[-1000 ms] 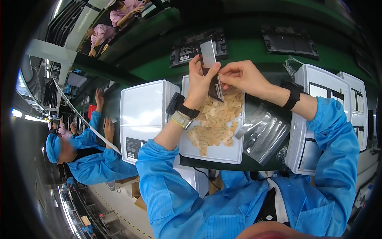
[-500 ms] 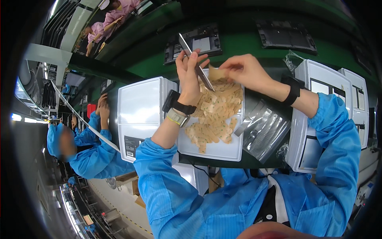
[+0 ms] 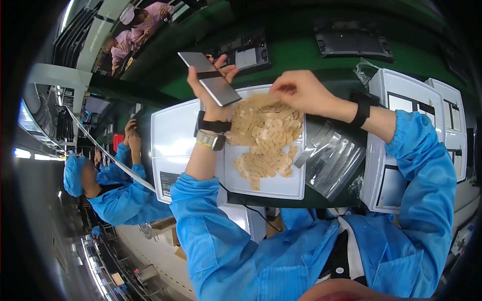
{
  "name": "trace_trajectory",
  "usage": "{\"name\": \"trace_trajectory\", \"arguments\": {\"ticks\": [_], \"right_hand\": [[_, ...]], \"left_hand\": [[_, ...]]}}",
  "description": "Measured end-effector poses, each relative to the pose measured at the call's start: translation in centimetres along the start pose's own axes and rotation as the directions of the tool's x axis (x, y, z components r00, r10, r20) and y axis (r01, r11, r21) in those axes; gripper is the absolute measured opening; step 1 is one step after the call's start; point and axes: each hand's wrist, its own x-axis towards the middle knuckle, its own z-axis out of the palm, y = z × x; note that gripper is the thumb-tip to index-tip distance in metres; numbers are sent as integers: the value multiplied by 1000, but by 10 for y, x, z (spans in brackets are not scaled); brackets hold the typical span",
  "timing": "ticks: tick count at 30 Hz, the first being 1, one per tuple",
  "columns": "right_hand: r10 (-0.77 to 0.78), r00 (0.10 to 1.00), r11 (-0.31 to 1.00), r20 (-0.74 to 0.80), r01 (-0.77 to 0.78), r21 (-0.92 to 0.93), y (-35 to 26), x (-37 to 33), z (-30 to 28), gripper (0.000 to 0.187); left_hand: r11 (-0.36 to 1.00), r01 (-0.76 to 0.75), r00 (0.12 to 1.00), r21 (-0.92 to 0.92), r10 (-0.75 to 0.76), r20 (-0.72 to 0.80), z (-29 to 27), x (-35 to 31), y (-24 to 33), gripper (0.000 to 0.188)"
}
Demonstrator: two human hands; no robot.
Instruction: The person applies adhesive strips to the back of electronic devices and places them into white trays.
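My left hand [image 3: 210, 83] is closed round the edges of a flat silver battery pack [image 3: 218, 89] with a black band across it. Its broad face is turned up, and it tilts over the far left part of a white tray [image 3: 296, 193]. My right hand [image 3: 296, 90] is in a pinch just right of it, over the tray's far edge. At its fingertips is a blurred piece of tan backing paper [image 3: 257, 100]. Beneath lies a heap of tan paper peels [image 3: 271, 133] with small green marks, covering much of the tray.
A stack of white trays [image 3: 175, 130] stands left, with more white trays [image 3: 379, 145] holding black-framed panels at right. Clear plastic bags [image 3: 334, 163] lie between. Opened device casings [image 3: 354, 42] sit on the green line beyond. A co-worker in blue [image 3: 120, 195] works at left.
My left hand has moved left and turned the battery pack from edge-on to face-up. The right hand has shifted slightly left, and the tan paper at its fingers has moved lower over the heap.
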Motion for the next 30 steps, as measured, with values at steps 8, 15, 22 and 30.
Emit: {"name": "trace_trajectory", "arguments": {"ticks": [8, 15, 22, 30], "right_hand": [[-101, 974, 951, 203, 154, -267, 16, 2, 1, 16], [152, 987, 957, -52, -134, 258, -64, 59, -104, 65], [-197, 979, 777, -59, 118, -619, -96, 38, -187, 50], [-338, 870, 648, -358, -60, -759, -10, 10, -316, 55]], "left_hand": [[970, -75, 994, 232, 53, 99, 31, 1, 17, 60], [788, -66, 917, 612, -194, 348, 94, -1, 22, 67], [154, -680, 724, 717, -19, 690, 181, 21, -37, 97], [-3, -747, 656, 664, 156, 739, 198, 74, -168, 78]]}}
